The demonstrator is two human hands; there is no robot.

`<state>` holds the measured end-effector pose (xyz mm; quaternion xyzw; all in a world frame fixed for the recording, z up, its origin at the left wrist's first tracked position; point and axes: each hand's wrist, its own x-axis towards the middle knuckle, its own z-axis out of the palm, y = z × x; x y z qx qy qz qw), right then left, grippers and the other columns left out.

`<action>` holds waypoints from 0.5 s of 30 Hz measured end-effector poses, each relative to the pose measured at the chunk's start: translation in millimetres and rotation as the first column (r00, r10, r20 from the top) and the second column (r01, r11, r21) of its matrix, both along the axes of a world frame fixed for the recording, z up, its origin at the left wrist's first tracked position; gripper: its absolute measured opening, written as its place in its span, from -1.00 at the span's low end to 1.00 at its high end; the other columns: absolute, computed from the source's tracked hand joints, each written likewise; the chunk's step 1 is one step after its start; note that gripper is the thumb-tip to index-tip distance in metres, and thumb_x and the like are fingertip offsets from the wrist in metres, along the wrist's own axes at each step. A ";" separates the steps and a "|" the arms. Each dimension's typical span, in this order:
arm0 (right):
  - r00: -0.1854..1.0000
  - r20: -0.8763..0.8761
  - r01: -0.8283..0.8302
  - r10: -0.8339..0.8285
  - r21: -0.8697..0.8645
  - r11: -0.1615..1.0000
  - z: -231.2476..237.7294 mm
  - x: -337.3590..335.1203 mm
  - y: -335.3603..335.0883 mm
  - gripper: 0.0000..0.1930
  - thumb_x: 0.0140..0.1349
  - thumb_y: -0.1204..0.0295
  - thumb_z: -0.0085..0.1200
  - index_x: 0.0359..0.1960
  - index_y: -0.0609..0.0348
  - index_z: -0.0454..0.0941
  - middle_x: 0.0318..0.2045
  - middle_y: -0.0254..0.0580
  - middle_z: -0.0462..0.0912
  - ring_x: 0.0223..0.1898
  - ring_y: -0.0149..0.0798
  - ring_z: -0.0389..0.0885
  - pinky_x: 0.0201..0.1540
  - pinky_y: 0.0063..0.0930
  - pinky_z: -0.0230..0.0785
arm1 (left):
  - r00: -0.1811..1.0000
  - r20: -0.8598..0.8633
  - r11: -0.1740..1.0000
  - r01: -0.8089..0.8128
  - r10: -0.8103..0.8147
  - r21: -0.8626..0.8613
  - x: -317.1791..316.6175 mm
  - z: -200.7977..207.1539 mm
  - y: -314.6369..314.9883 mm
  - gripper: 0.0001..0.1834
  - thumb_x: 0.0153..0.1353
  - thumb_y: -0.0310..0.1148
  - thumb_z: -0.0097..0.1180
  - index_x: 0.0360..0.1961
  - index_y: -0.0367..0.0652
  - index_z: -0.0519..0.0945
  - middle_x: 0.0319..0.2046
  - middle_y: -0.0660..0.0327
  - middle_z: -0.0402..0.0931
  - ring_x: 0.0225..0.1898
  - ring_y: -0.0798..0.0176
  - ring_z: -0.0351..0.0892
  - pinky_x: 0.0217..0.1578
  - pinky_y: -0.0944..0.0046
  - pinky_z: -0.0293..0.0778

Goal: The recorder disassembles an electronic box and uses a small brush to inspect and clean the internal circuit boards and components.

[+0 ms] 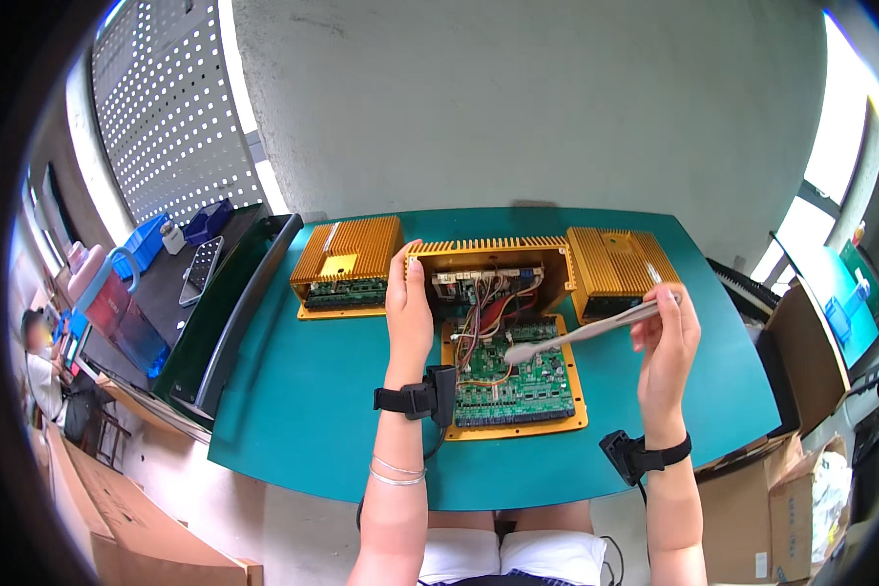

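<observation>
A gold finned metal housing (493,248) stands on its side in front of me, its open side toward me. My left hand (409,314) holds its left edge, thumb in front. Wires (479,308) run from inside it down to a green circuit board (518,386) on a gold base plate (583,410) lying flat nearer me. My right hand (668,330) is closed on the handle of a long grey tool (591,331) with a broad rounded end; its exact kind is unclear. That end is over the board; whether it touches I cannot tell.
Gold finned boxes stand at the back left (347,262) and back right (620,269) of the green table (303,410). A side table at left holds a pink-and-blue bottle (117,308) and blue bins (146,244). Cardboard boxes (752,508) are at lower right. A person (44,376) sits far left.
</observation>
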<state>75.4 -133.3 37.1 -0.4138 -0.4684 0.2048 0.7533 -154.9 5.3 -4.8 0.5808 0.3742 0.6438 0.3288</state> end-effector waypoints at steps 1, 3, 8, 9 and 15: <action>0.989 -0.146 0.023 -0.031 -0.061 0.998 -13.0 1.5 -4.3 -0.78 0.44 0.35 -0.11 -0.32 0.19 0.49 -0.57 -0.32 0.56 -0.60 -0.54 0.43 -0.51 -0.69 0.27 | 1.000 0.008 1.000 -0.006 0.006 0.005 0.0 -3.3 2.1 -0.61 0.48 -0.20 -0.23 0.17 -0.19 0.42 0.06 0.16 0.45 0.13 0.29 0.36 0.21 0.31 0.18; 0.929 -0.367 -0.004 -0.049 -0.143 0.990 -34.9 5.1 -13.3 -0.83 0.42 0.37 -0.06 -0.29 0.18 0.49 -0.52 -0.27 0.59 -0.57 -0.51 0.44 -0.44 -0.68 0.32 | 1.000 0.016 1.000 -0.004 0.004 0.014 1.6 -4.1 1.9 -0.60 0.48 -0.19 -0.23 0.17 -0.19 0.42 0.07 0.15 0.45 0.13 0.29 0.36 0.21 0.31 0.18; 0.841 -0.533 -0.282 0.094 -0.283 0.917 -47.8 -9.6 -46.8 -0.91 0.39 0.42 0.00 -0.25 0.17 0.45 -0.44 -0.21 0.61 -0.53 -0.47 0.45 -0.39 -0.62 0.38 | 1.000 -0.017 0.998 -0.014 0.015 0.054 -3.8 -12.8 8.7 -0.59 0.49 -0.18 -0.23 0.18 -0.19 0.42 0.08 0.14 0.45 0.14 0.27 0.35 0.22 0.28 0.17; 0.840 -0.522 -0.346 0.146 -0.309 0.886 -49.1 -9.6 -50.8 -0.91 0.39 0.43 0.00 -0.22 0.18 0.45 -0.41 -0.19 0.61 -0.50 -0.47 0.46 -0.36 -0.61 0.39 | 1.000 -0.013 0.999 -0.020 0.021 0.046 -3.9 -9.8 5.8 -0.59 0.49 -0.17 -0.23 0.18 -0.19 0.42 0.08 0.14 0.45 0.15 0.27 0.35 0.22 0.28 0.17; 0.826 -0.491 -0.511 0.276 -0.448 0.733 -63.7 -4.9 -61.9 -0.78 0.42 0.49 -0.13 0.02 0.30 0.40 -0.30 -0.23 0.53 -0.37 -0.48 0.39 -0.23 -0.63 0.33 | 1.000 -0.001 1.000 -0.014 0.014 0.027 -1.7 -5.1 2.3 -0.58 0.49 -0.16 -0.23 0.18 -0.20 0.41 0.09 0.13 0.44 0.15 0.26 0.35 0.23 0.27 0.16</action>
